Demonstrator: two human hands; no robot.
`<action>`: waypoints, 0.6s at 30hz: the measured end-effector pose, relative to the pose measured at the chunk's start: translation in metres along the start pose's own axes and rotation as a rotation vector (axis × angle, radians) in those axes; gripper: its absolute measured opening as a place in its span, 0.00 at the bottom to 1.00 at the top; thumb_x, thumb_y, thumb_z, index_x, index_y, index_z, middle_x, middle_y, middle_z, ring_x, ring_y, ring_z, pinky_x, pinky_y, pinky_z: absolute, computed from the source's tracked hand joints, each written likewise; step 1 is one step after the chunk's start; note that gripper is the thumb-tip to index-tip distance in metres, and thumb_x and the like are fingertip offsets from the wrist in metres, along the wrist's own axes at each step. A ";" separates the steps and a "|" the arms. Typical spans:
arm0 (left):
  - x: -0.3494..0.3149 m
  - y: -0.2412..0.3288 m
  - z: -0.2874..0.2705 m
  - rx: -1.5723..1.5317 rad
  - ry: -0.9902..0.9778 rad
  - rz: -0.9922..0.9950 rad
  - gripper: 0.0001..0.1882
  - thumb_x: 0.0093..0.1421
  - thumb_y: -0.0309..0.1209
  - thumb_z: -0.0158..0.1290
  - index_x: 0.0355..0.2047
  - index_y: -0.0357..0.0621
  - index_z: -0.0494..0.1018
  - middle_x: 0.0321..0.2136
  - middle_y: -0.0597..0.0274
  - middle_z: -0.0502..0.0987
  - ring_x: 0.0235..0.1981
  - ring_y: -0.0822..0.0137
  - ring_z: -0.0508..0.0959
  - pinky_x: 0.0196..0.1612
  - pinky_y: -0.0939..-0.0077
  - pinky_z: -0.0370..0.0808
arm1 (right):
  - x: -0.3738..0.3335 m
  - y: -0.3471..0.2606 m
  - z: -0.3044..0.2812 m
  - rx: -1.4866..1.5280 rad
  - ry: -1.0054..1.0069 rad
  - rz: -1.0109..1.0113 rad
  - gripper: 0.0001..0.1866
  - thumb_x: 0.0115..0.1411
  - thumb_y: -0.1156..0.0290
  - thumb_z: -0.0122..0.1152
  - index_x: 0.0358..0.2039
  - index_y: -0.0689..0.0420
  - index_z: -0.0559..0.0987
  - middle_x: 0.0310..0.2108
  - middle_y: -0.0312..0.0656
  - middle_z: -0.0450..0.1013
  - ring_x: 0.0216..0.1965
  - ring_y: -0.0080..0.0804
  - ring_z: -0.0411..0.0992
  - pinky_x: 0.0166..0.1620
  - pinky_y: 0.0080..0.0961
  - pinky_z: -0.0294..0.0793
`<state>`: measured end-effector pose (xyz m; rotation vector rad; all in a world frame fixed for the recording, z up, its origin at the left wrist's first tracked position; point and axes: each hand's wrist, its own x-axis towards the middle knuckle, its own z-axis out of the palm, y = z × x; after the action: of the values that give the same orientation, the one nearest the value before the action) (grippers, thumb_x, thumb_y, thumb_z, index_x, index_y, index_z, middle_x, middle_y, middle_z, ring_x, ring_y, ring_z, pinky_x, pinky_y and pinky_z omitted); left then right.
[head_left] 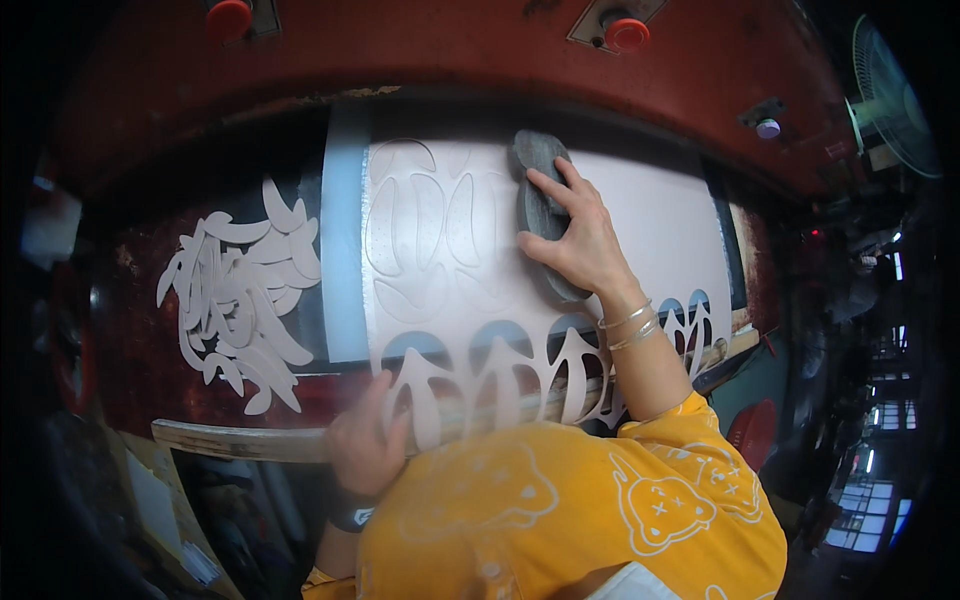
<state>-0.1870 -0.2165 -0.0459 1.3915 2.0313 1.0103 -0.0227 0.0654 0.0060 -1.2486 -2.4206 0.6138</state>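
Note:
My right hand [580, 225] grips a dark grey, curved cutting die [541, 170], with thumb and fingers spread across its body. The die rests on a pale pinkish sheet [640, 195]. To its left, several curved outlines [405, 225] are cut into the sheet, their pieces still lying in place. Along the near side, the sheet is a web of scrap with open cut-outs [497, 360]. My left hand [365, 440] is at the sheet's near left corner, beside the wooden front edge; motion blurs its fingers, so its grip is unclear.
A heap of loose curved pieces [240, 290] lies on the left. Under the sheet shows a light blue board [346, 230]. A red machine beam [450, 50] with red knobs [627, 35] spans the far side. A wooden strip [230, 440] edges the front. A fan [890, 105] stands far right.

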 end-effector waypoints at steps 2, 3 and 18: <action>0.000 0.001 0.000 0.015 0.009 0.021 0.23 0.50 0.28 0.57 0.48 0.39 0.71 0.40 0.50 0.78 0.35 0.50 0.79 0.38 0.64 0.75 | -0.001 0.005 0.002 -0.067 0.017 -0.036 0.36 0.39 0.63 0.65 0.54 0.55 0.73 0.61 0.60 0.55 0.59 0.57 0.56 0.61 0.41 0.58; 0.000 0.001 0.000 0.038 0.010 0.013 0.23 0.50 0.29 0.57 0.48 0.39 0.71 0.40 0.50 0.78 0.35 0.50 0.79 0.38 0.64 0.75 | -0.002 0.006 0.004 -0.088 0.033 -0.070 0.36 0.39 0.64 0.66 0.53 0.57 0.73 0.61 0.60 0.55 0.58 0.59 0.56 0.61 0.41 0.58; 0.001 -0.012 0.002 0.047 0.079 0.197 0.26 0.48 0.24 0.58 0.50 0.35 0.70 0.28 0.48 0.78 0.23 0.57 0.78 0.30 0.70 0.74 | -0.017 0.032 -0.008 0.217 0.150 -0.052 0.31 0.44 0.61 0.68 0.52 0.54 0.74 0.60 0.55 0.60 0.61 0.51 0.56 0.62 0.43 0.55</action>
<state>-0.1923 -0.2173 -0.0565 1.6263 2.0150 1.1222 0.0121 0.0702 -0.0063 -1.0979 -2.1912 0.7191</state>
